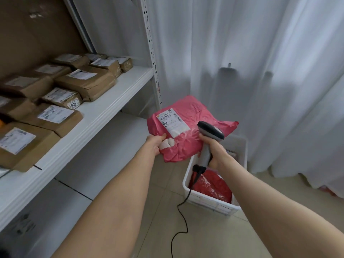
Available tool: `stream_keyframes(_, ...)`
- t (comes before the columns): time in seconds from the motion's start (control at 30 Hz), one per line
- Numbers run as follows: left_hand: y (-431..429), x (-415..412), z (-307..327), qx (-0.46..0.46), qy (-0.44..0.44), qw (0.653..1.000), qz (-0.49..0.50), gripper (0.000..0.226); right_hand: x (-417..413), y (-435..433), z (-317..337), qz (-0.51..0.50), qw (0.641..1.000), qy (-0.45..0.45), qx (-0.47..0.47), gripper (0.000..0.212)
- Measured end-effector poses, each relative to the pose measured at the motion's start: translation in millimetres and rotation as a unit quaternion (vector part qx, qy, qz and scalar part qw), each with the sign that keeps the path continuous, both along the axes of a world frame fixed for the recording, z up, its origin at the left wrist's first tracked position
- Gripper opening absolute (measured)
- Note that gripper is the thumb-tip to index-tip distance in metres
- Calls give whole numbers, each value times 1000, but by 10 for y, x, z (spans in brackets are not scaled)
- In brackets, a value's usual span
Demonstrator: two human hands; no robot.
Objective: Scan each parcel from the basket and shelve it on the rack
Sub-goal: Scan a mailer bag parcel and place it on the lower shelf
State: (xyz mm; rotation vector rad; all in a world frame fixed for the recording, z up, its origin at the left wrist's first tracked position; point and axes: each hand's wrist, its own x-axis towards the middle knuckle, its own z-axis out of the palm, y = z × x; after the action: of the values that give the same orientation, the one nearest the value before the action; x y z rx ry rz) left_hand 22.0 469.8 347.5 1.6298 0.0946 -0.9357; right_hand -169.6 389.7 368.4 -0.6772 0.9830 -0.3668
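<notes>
My left hand [156, 144] grips the near left edge of a pink plastic parcel [193, 118], held up above the floor with its white shipping label [172, 121] facing me. My right hand [214, 151] grips the handle of a grey barcode scanner [210, 132], whose dark head points at the parcel just right of the label. Below my right hand a white basket [210, 199] stands on the floor with a red parcel [210, 187] inside. The white rack shelf [104, 108] runs along the left, carrying several brown labelled parcels [87, 81].
The scanner's black cable [183, 215] trails down over the basket rim onto the tiled floor. A perforated rack upright [152, 53] stands beside the pink parcel. White curtains [260, 71] hang behind the basket. A lower shelf [78, 175] sits under the loaded one.
</notes>
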Motion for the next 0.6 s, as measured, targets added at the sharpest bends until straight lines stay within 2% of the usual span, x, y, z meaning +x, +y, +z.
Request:
stream_keyframes(0.13, 347, -74, -26, 11, 1, 1000, 15, 44, 22, 250, -84, 30, 999, -7, -7, 16)
stream_keyframes(0.23, 645, -224, -34, 15, -16, 998, 61, 41, -11, 458, -92, 31, 999, -29, -14, 23)
stream_keyframes(0.3, 877, -346, -75, 81, -54, 991, 96, 57, -65, 609, -111, 23, 999, -37, -21, 28)
stream_keyframes(0.37, 1123, -527, -62, 191, -122, 967, 119, 70, -138, 760, -136, 0, 999, -39, -34, 32)
stream_keyframes(0.43, 1303, -684, -59, 220, -166, 955, 107, 51, -208, 908, -175, -15, 999, -38, -36, 36)
stream_keyframes(0.5, 1431, -863, -14, 166, -120, 977, 57, 37, -262, 1067, -217, -11, 999, -37, -38, 37)
stream_keyframes(0.6, 1652, -1124, 70, 118, 12, 992, -43, 45, -294, 1338, -281, 16, 999, -39, -32, 34)
